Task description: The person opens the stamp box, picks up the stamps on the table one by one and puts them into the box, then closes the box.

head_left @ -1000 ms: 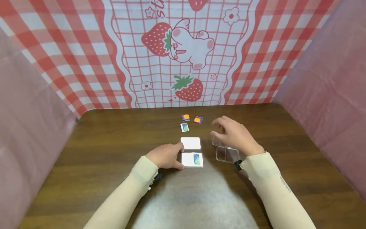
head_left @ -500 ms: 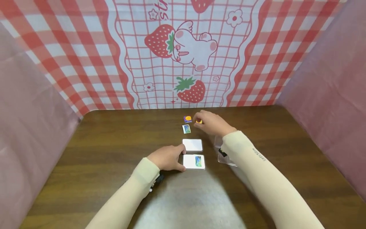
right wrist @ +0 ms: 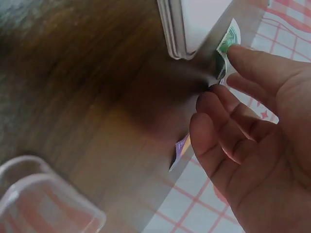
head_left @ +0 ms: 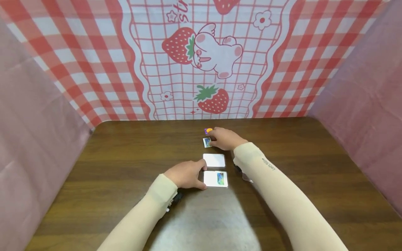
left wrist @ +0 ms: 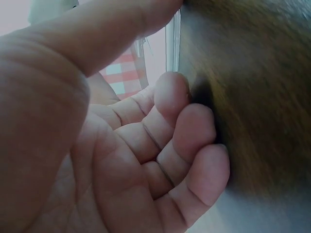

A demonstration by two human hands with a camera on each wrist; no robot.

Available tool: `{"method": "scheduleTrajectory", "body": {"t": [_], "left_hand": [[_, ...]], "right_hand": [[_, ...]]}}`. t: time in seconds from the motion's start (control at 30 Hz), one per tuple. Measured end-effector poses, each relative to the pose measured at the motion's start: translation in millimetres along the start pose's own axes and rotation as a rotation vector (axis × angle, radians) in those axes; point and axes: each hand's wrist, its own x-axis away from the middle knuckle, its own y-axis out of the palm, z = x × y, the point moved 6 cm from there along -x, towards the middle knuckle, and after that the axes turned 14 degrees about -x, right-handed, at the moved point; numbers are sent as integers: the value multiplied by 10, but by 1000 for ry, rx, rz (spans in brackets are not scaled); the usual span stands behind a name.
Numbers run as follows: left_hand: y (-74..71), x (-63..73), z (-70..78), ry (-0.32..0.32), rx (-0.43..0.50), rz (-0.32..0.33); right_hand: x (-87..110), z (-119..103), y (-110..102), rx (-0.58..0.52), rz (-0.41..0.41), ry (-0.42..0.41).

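My left hand [head_left: 185,175] holds the left end of a clear case [head_left: 210,179] with a white card inside, thumb and index at its corners. A small blue-green picture [head_left: 221,178] lies on that card's right half. In the left wrist view the other fingers [left wrist: 194,124] curl against the table. My right hand [head_left: 228,139] reaches to a second small blue-green picture [head_left: 206,142], whose bent edge its thumb touches in the right wrist view. Close to the fingertips lies a purple piece with an orange disc [head_left: 208,130]. Another purple piece [right wrist: 181,145] is hidden from the head view by the hand.
A second white-faced case [head_left: 215,160] lies just beyond the held one. Clear plastic cases [right wrist: 58,204] sit under the right forearm, mostly hidden from above. A strawberry-print cloth [head_left: 201,69] hangs behind the wooden table [head_left: 132,150], with pink cloths [head_left: 351,104] on both sides.
My right hand has moved left and away from me, from above the clear plastic cases, across the right purple piece, to the blue-green picture. The left hand keeps its place on the case.
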Motion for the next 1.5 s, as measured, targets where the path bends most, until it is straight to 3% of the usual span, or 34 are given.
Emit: {"method": "scheduleTrajectory", "body": {"t": [0.3, 0.77, 0.93, 1.2, 1.5], "left_hand": [[-23, -6, 14, -2, -5, -6], [-66, -44, 30, -14, -16, -25], [-50, -47, 33, -12, -21, -24], [-34, -10, -1, -23, -13, -20], [-12, 4, 18, -18, -5, -13]], "right_hand": [[-42, -61, 54, 35, -41, 54], [26, 71, -32, 57, 17, 123], [181, 56, -104, 63, 87, 97], [509, -7, -221, -20, 219, 24], [934, -49, -244, 9, 337, -44]]}}
